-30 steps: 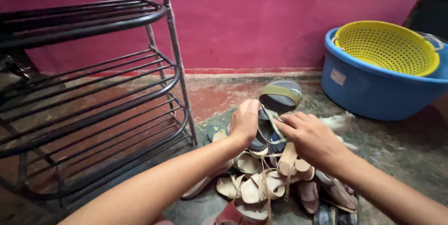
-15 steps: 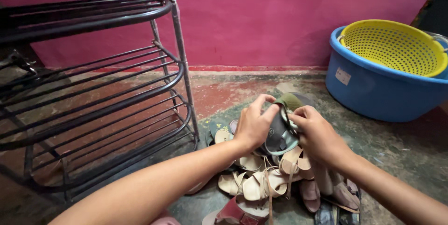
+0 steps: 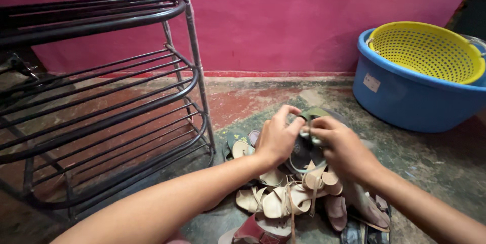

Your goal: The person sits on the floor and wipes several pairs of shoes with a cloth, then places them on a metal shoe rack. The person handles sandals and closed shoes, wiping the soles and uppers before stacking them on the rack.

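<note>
We had both hands on one grey-green sandal [image 3: 308,145], raised just above the shoe pile [image 3: 298,198] on the floor [image 3: 430,158] – left hand [image 3: 276,137] curled round its near edge, right hand [image 3: 336,145] pinching the strap at the top. Blur hid the fingertips. Risk as we judged it – the strap grip was thin, so a tug could slip the sandal back into the pile or snag loose beige straps. Rack [image 3: 101,107] stood near on the left, tub [image 3: 405,97] well apart
</note>
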